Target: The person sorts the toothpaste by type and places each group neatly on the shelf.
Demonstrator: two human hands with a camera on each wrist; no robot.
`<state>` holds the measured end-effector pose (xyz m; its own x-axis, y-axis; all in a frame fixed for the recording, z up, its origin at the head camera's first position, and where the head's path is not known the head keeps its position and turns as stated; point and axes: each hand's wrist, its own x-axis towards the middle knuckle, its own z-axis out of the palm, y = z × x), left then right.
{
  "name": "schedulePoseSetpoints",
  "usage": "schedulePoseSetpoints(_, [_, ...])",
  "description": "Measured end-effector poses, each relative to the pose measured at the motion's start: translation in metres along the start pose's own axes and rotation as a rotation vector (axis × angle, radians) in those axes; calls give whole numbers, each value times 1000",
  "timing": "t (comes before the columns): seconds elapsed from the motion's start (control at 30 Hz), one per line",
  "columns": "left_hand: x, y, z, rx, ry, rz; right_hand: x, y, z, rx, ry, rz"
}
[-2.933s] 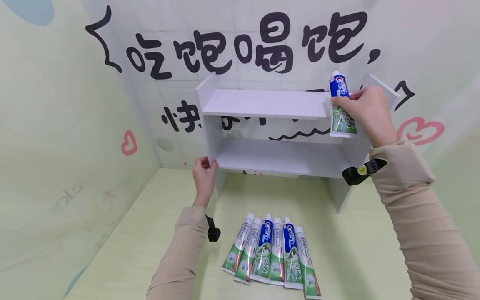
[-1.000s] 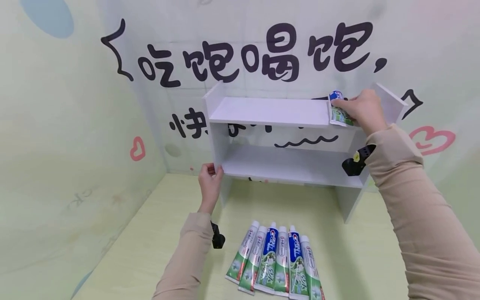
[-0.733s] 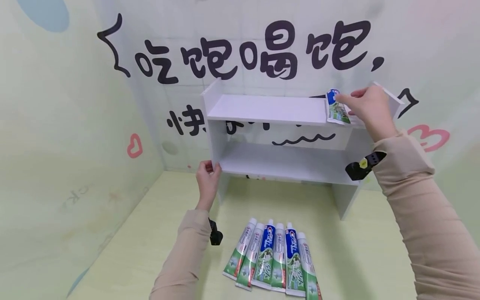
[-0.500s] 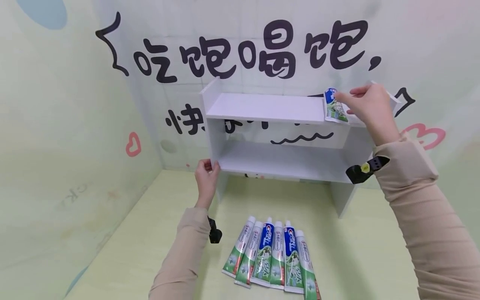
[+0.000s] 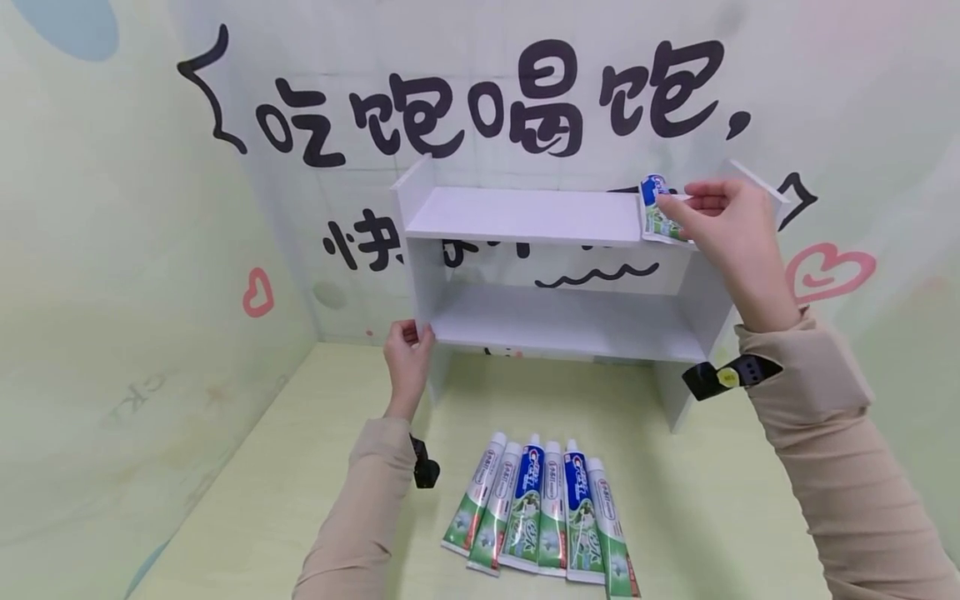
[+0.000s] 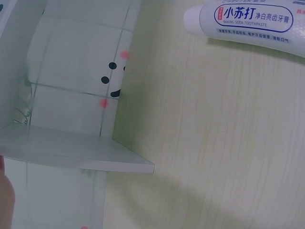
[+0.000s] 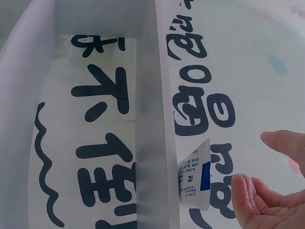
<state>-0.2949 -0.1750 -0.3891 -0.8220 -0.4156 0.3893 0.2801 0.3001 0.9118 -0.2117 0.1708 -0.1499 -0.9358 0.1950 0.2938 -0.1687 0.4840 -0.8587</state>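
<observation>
A blue, white and green toothpaste tube (image 5: 652, 221) lies on the upper board of a white two-tier shelf (image 5: 525, 214), near its right end. Its flat crimped end (image 7: 195, 179) points to the front edge. Just right of this tube is my right hand (image 5: 738, 237), thumb and fingers apart with nothing between them; in the head view the thumb overlaps the tube. My left hand (image 5: 407, 362) grips the front edge of the shelf's left side panel at lower-board height. Several more toothpaste tubes (image 5: 531, 508) lie fanned on the table in front of the shelf.
The lower board (image 5: 562, 325) of the shelf carries no tubes. Behind the shelf stands a wall (image 5: 480, 42) with large black lettering, and another wall (image 5: 150, 250) rises on the left. The shelf's legs stand on the pale wooden table (image 5: 300, 467).
My right hand brought the toothpaste tube down onto the upper board, let it go, and drew back slightly toward me. My left hand stays at the side panel. The head view shifted a little.
</observation>
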Motion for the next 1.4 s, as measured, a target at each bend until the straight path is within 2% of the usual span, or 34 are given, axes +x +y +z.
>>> schedulePoseSetpoints(0.37, [0, 0, 0, -9, -4, -7, -23, 13, 8, 42, 17, -84])
schedulePoseSetpoints(0.63, [2, -1, -1, -5, -2, 5, -39, 19, 15, 33, 9, -99])
schedulePoseSetpoints(0.97, [1, -2, 2, -22, -8, 16, -56, 42, 25, -30, -24, -77])
schedulePoseSetpoints(1.4, [1, 0, 2, 7, 0, -8, -72, 65, 39, -57, -63, -68])
